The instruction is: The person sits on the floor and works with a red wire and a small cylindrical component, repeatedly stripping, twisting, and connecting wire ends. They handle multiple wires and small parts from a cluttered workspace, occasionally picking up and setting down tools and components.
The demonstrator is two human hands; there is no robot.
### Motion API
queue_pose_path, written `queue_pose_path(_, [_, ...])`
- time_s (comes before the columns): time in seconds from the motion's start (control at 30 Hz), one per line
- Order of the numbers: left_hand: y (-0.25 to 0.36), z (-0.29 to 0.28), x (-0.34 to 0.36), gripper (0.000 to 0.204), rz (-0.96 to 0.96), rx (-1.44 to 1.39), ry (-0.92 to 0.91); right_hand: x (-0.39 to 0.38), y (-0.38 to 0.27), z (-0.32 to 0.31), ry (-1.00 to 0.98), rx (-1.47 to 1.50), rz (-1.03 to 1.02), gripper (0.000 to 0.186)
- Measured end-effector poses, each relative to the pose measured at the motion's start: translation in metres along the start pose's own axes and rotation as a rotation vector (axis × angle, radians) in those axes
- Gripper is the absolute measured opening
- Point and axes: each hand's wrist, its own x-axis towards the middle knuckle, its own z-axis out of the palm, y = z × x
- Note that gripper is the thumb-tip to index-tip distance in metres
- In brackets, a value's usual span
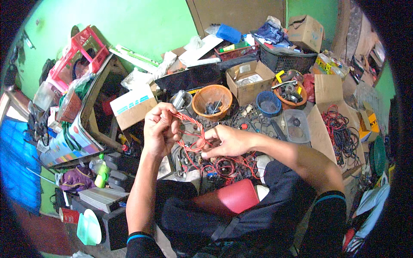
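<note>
A loop of twisted red-and-white wire [198, 124] is held up in front of me, between my two hands. My left hand [160, 129] is closed in a fist-like pinch around its left side. Thumb and fingers of my right hand [227, 141] close on the loop's right side, where the strands come together. Below the hands, a tangle of red wires [226, 165] with small dark parts spreads over the work area. The far ends of the held wire are lost among this tangle.
Behind the hands stand an orange bowl [212, 102], a cardboard box [249, 81], a blue bowl [269, 104] and a clear plastic tub [296, 125]. Cables in red and black [340, 133] lie in an opened carton at right. A red stool-like object [228, 197] is near my lap.
</note>
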Motion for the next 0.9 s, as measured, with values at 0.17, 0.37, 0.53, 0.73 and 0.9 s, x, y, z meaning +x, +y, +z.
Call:
queue_pose_path(0.17, [-0.002,0.001,0.003,0.026,-0.035,-0.029,-0.009,-0.011,0.008,-0.019,0.184,0.566,0.015,0.021])
queue_pose_path(0.37, [-0.019,0.027,0.0,0.026,-0.137,-0.044,-0.189,-0.01,0.035,0.004,0.368,-0.158,-0.31,0.049])
queue_pose_path(0.53, [-0.021,0.035,0.0,0.032,-0.155,-0.001,-0.205,-0.012,0.01,0.006,0.04,0.094,-0.193,0.041])
queue_pose_path(0.73, [-0.009,0.016,0.0,0.029,-0.022,0.123,-0.072,-0.016,0.032,-0.02,-0.006,-0.268,0.1,0.024])
queue_pose_path(0.9, [0.017,-0.034,-0.013,0.024,0.128,0.005,0.093,-0.155,0.127,-0.166,0.651,-1.065,0.615,0.025])
